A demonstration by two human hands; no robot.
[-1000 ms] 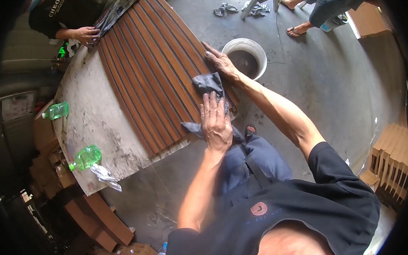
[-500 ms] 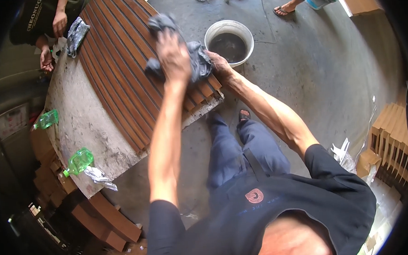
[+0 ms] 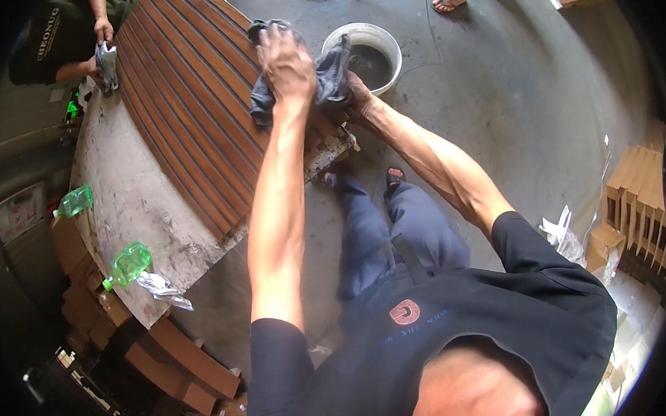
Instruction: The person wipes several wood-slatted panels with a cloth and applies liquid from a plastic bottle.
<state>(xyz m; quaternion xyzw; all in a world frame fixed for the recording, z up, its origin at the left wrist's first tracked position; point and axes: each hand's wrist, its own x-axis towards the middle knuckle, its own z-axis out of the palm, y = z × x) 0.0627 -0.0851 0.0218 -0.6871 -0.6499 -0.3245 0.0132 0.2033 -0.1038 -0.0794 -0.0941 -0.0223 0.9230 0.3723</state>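
A dark grey, wet-looking rag (image 3: 331, 78) lies bunched on the near right corner of a brown slatted wooden panel (image 3: 183, 88). My left hand (image 3: 288, 66) rests on top of the rag, its fingers stretched out over the cloth. At the corner's right side, my right hand (image 3: 360, 99) is closed beside the rag's edge. Its fingertips are partly hidden, so I cannot tell whether it grips the cloth or the panel's edge. Just beyond stands a white bucket (image 3: 392, 48) with dark liquid in it.
The panel lies on a stained pale tabletop (image 3: 144, 199). Two green bottles, one nearer (image 3: 131, 264) and one farther (image 3: 76, 200), lie there beside a crumpled cloth (image 3: 164, 290). Across the table, a co-worker's hands (image 3: 102, 32) hold a grey rag (image 3: 106, 68). Cardboard (image 3: 641, 192) is stacked at right.
My left hand has slid slightly away from me with the rag, which has shifted toward the bucket. The co-worker's grey rag, on the panel's edge before, is now in their hands.
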